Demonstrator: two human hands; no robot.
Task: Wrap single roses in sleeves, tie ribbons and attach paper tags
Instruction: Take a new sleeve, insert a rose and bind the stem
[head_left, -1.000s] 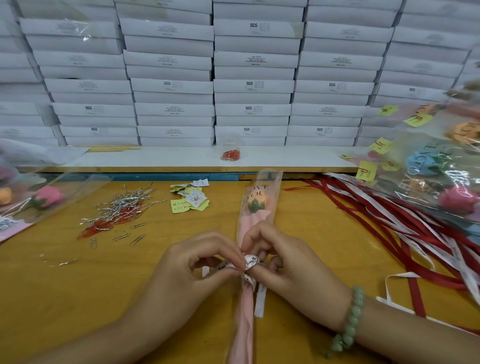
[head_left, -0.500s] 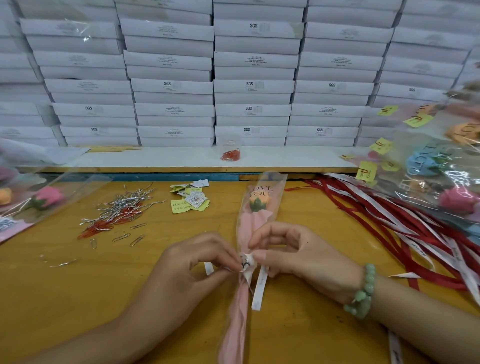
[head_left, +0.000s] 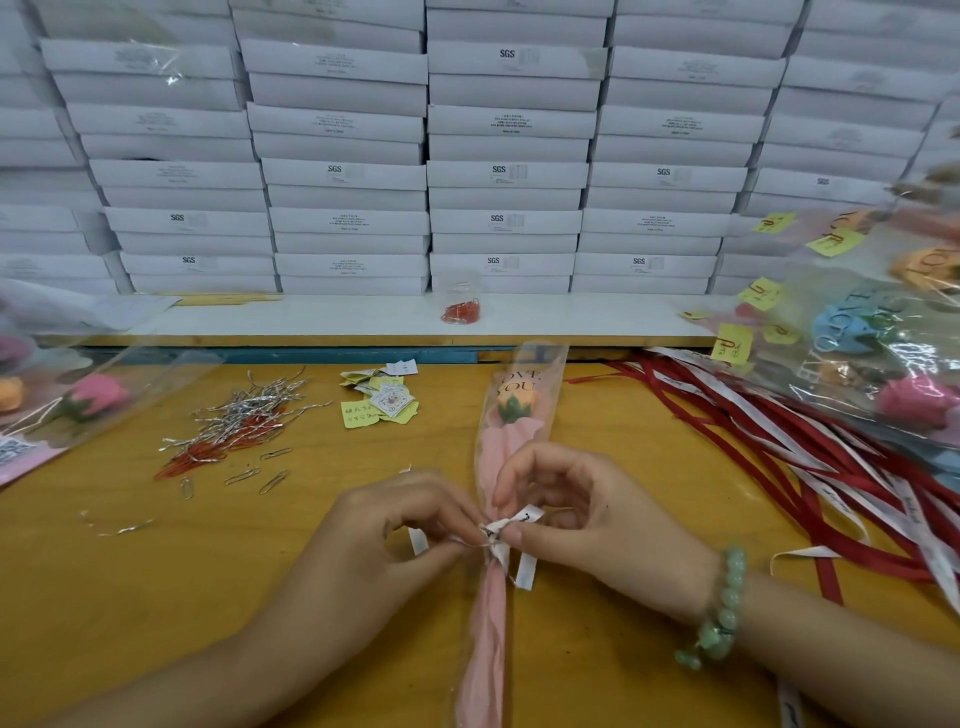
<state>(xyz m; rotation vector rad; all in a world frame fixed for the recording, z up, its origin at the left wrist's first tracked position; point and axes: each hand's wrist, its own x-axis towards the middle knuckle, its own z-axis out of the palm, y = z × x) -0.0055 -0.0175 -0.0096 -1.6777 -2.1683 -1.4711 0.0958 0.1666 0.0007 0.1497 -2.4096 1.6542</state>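
both hands pinch the white ribbon (head_left: 506, 530) round the sleeved rose (head_left: 514, 405) lying on the table (head_left: 156, 597): left hand (head_left: 395, 535) on a tail, right hand (head_left: 587, 519) at the knot. pull evenly, snug, without crushing.

Stacked white boxes (head_left: 504, 174) stand on a white shelf (head_left: 311, 323) behind a jar (head_left: 461, 304) of red clips.

We look through one wide-angle camera worn on the head, facing forward and down over the yellow table (head_left: 130, 597). It sits close above the left hand (head_left: 384, 545) at 7 o'clock and the right hand (head_left: 587, 525) at 5 o'clock; stacked white boxes (head_left: 509, 124) fill 12 o'clock.
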